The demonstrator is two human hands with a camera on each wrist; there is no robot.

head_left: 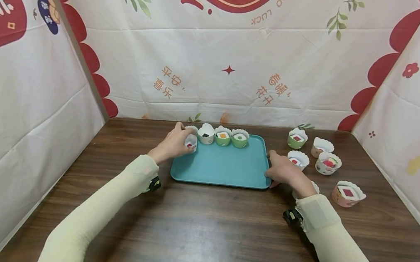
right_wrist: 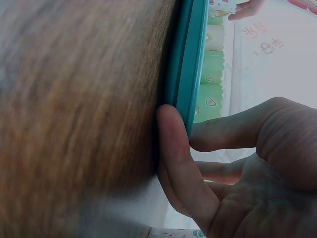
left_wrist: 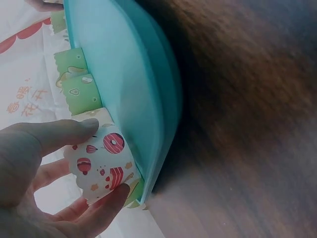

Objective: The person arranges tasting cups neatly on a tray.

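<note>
Cup (left_wrist: 105, 161) is gripped by left hand (head_left: 173, 144), tray (head_left: 225, 165) by right hand (head_left: 284, 169), beneath printed "LUCK" (head_left: 261, 17).

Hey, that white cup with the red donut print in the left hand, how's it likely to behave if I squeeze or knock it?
The cup looks papery along its scalloped rim, so a hard squeeze would probably crease it. It's likely light: the left hand pinches it unaided. Its rounded wall might let it roll if knocked over.
</note>
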